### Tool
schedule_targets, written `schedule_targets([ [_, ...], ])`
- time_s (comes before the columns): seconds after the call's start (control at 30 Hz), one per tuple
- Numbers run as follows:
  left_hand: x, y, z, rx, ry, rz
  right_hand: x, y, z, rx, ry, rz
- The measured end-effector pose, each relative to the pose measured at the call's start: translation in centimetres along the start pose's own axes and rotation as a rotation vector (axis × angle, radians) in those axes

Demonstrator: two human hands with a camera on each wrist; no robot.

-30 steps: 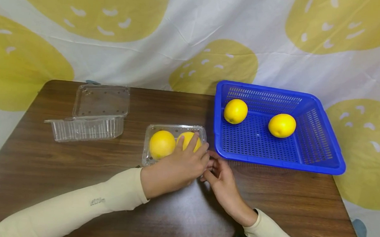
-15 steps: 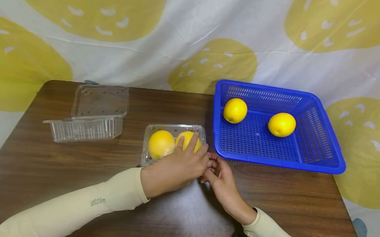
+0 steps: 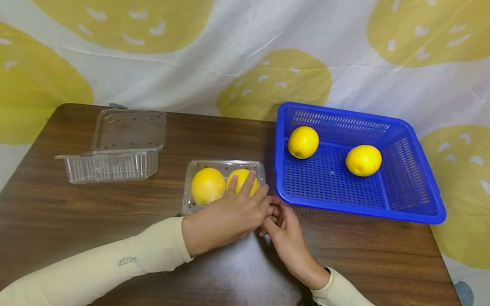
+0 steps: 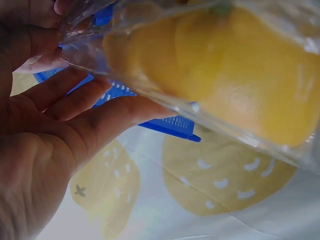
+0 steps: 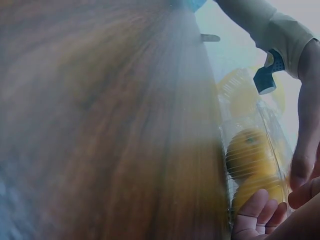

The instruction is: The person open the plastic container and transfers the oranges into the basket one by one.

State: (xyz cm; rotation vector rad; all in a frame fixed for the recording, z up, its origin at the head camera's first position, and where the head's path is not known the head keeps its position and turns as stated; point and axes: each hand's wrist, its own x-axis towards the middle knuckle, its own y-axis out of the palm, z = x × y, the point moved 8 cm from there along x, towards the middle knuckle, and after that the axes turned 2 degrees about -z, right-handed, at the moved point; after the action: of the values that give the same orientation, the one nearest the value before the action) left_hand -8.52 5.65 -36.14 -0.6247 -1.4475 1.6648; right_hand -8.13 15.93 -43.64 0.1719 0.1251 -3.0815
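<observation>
A clear plastic clamshell box (image 3: 189, 187) stands on the table with its lid down over yellow-orange round fruits (image 3: 208, 186), which look like oranges. My left hand (image 3: 230, 216) lies across its front right part. Two of those fingers spread over the lid, while the others bend over the right end; the thumb is hidden in the head view. My right hand (image 3: 288, 239) pinches the box's right front corner with thumb and fingers. In the left wrist view the clamshell box (image 4: 235, 75) sits close against the left fingers (image 4: 120, 111). Fruits (image 5: 250, 155) show through its wall from the right wrist.
A blue perforated basket (image 3: 359, 212) stands at the right, holding two loose fruits (image 3: 363, 160). Another clear clamshell box (image 3: 113, 168) lies with its lid raised at the back left. A fruit-patterned curtain (image 3: 250, 30) hangs behind the brown table (image 3: 115, 211).
The head view has shifted very slightly. Both hands keep their places on the clamshell box, and the fruits and basket stay put.
</observation>
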Motion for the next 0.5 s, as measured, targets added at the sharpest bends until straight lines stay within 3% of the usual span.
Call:
schedule_targets([
  [0.33, -0.37, 0.07, 0.24, -0.04, -0.009, 0.001, 0.0, -0.03, -0.2, 0.026, 0.027, -0.007],
  [0.5, -0.93, 0.21, 0.44, -0.039, -0.016, -0.03, -0.06, 0.0, -0.02, 0.039, 0.018, -0.006],
])
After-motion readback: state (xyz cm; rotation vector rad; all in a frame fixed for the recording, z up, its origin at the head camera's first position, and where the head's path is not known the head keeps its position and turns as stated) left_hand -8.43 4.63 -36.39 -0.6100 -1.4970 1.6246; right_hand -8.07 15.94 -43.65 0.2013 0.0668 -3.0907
